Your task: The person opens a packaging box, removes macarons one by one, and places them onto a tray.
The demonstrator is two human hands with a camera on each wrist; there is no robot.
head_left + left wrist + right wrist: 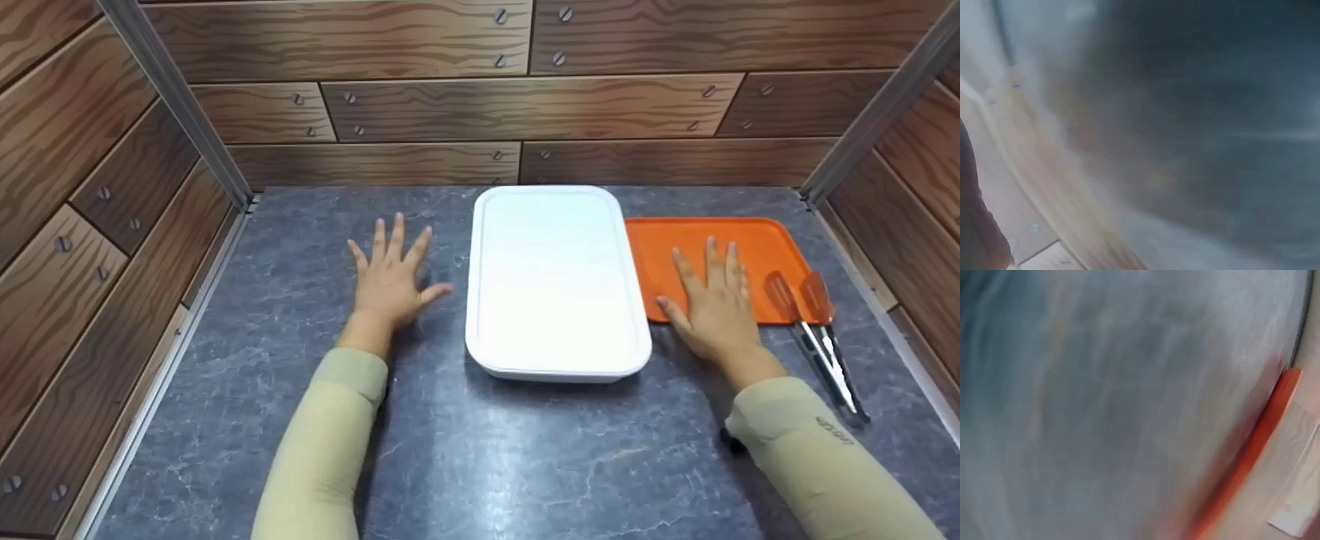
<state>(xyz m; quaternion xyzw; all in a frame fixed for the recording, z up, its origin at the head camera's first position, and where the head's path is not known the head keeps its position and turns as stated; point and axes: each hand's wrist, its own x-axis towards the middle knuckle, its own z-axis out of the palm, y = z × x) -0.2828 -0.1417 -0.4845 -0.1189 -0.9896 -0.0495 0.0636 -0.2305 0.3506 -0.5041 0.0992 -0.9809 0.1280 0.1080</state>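
Observation:
In the head view my left hand (388, 289) has its fingers spread over the grey table, left of a white lidded container (559, 281). My right hand (718, 311), fingers straight and spread, overlaps the front edge of an orange tray (757, 240). It holds nothing. The container stands between the two hands, long side running away from me, its white lid on top. Tongs (829, 360) with orange tips lie at the tray's right front corner. The right wrist view is blurred and shows the orange tray (1252, 450) edge on. Only a bit of the left hand (982, 225) shows in its wrist view.
The grey marbled table (480, 465) is enclosed by wood-patterned panels (420, 109) at the back and sides. Metal rails run along the corners and side edges. A small black object (733, 442) shows beside the right sleeve.

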